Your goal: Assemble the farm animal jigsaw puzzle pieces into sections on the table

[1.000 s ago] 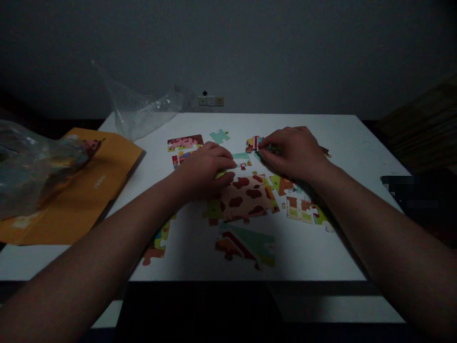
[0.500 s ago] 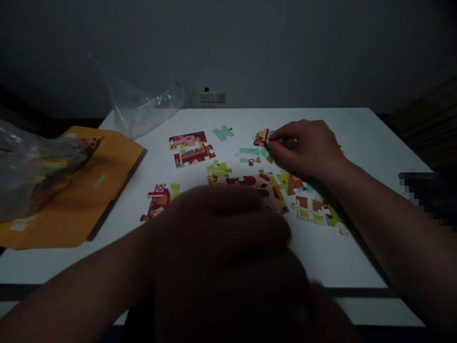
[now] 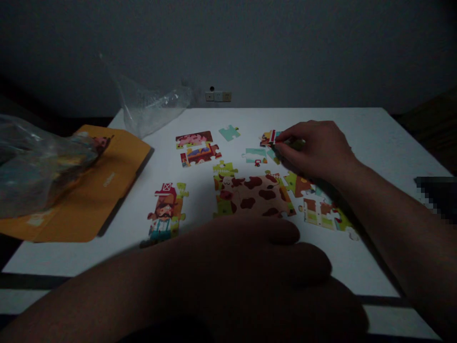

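Colourful jigsaw pieces lie on a white table (image 3: pixel 374 138) in dim light. My right hand (image 3: pixel 316 150) rests at the far right of the puzzle, its fingertips pinched on a red and yellow puzzle piece (image 3: pixel 270 138). My left hand (image 3: pixel 257 276) is raised close to the camera at the bottom, dark and blurred, over the table's near edge; its fingers point right and I cannot see whether it holds anything. Just beyond it lies a joined section with a brown-spotted cow (image 3: pixel 255 195). A farmer section (image 3: pixel 164 209) lies to the left.
More pieces: pink and red ones (image 3: pixel 196 147), two teal ones (image 3: pixel 229 132), a joined group (image 3: pixel 319 212) under my right forearm. An orange envelope (image 3: pixel 107 181) lies at left, with a filled plastic bag (image 3: pixel 35 166) on it. A clear bag (image 3: pixel 153 107) lies at the back.
My left hand has drawn back from the cow section toward the camera and now covers the near edge, uncovering the cow and farmer sections. My right hand has stayed on its piece.
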Tool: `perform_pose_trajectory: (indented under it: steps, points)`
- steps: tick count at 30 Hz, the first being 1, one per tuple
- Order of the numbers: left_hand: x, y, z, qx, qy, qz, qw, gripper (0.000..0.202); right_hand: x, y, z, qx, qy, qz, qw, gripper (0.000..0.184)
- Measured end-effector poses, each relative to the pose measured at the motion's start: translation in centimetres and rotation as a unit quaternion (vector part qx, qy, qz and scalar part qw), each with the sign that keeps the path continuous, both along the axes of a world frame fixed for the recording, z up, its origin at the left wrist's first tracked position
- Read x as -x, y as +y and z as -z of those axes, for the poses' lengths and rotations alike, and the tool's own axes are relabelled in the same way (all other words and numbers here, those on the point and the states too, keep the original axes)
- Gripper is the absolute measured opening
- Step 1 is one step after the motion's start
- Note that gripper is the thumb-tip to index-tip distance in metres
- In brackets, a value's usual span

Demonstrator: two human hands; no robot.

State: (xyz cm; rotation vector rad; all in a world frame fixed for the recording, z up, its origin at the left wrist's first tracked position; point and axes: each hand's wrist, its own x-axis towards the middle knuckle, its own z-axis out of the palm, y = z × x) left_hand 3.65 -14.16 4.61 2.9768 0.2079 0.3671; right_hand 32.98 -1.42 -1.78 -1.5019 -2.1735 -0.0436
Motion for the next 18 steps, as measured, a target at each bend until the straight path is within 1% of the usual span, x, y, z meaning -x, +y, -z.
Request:
perform_pose_trajectory:
  steps: [1, 2, 4, 5, 6, 7, 8, 9, 10, 11, 13, 16, 18]
  points:
    - [-0.6, 1.0, -0.1, -0.017, -0.006, 0.029, 0.999, 0.018, 0.0, 0.1, 0.1, -0.002, -0.001, 0.005, 1.000, 0.022]
    - [-1.0, 2.0, -0.3, -0.038, -0.016, 0.029, 0.999, 0.017, 0.0, 0.1, 0.1, -0.006, -0.003, 0.008, 1.000, 0.023]
    - [-1.1, 4.4, -0.8, -0.075, 0.019, -0.040, 0.996, 0.019, 0.0, 0.1, 0.1, -0.016, -0.004, 0.005, 1.000, 0.024]
    - [-0.7, 5.7, -1.0, -0.085, 0.052, -0.099, 0.990, 0.020, 0.0, 0.1, 0.0, -0.021, -0.004, 0.002, 1.000, 0.024]
    - [-0.1, 7.0, -1.0, -0.092, 0.079, -0.162, 0.979, 0.020, 0.0, 0.1, -0.1, -0.025, -0.004, -0.001, 1.000, 0.025]
    - [0.5, 8.3, -0.9, -0.093, 0.095, -0.213, 0.968, 0.020, 0.0, 0.0, -0.3, -0.026, -0.005, -0.005, 1.000, 0.025]
    - [1.3, 9.5, -0.7, -0.081, 0.117, -0.241, 0.960, 0.023, 0.1, -0.1, -0.5, -0.026, -0.008, -0.010, 1.000, 0.026]
    - [1.9, 10.6, -0.2, -0.074, 0.117, -0.251, 0.958, 0.025, 0.1, -0.3, -0.7, -0.024, -0.011, -0.016, 1.000, 0.026]
    - [2.5, 11.4, 0.4, -0.069, 0.107, -0.241, 0.962, 0.025, 0.2, -0.4, -0.8, -0.020, -0.017, -0.023, 0.999, 0.027]
    - [3.0, 12.0, 1.1, -0.058, 0.098, -0.216, 0.970, 0.026, 0.2, -0.5, -0.9, -0.014, -0.024, -0.032, 0.999, 0.027]
    - [3.4, 12.4, 2.8, -0.040, 0.055, -0.168, 0.983, 0.027, 0.2, -0.6, -1.0, -0.002, -0.040, -0.047, 0.998, 0.028]
    - [3.2, 11.6, 4.7, -0.042, 0.039, -0.123, 0.991, 0.032, 0.2, -0.5, -0.9, 0.018, -0.058, -0.068, 0.996, 0.028]
    - [3.0, 11.1, 5.3, -0.047, 0.054, -0.110, 0.991, 0.038, 0.1, -0.5, -0.8, 0.033, -0.061, -0.086, 0.994, 0.027]
